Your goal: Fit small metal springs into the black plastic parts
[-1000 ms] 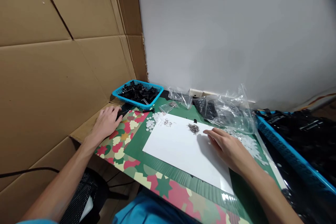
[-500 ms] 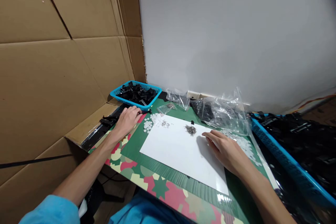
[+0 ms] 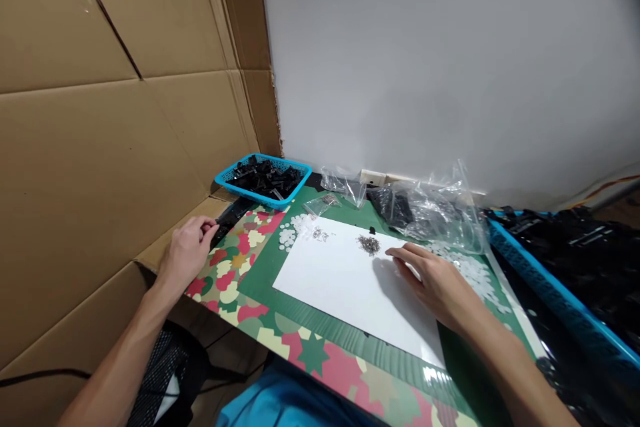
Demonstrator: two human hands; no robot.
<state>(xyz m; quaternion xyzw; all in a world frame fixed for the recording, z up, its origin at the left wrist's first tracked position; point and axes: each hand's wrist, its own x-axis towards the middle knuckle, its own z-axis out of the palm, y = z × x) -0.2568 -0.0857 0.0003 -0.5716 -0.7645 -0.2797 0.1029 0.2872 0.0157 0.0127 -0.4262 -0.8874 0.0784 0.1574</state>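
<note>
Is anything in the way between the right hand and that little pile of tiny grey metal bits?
Nothing visible is: between the right hand and the pile, I see only bare white flat sheet.

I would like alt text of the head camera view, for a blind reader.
A left hand is at black parts at the table's left edge, a right hand over white paper with small metal pieces. Behind are a blue basket and plastic bags.
</note>
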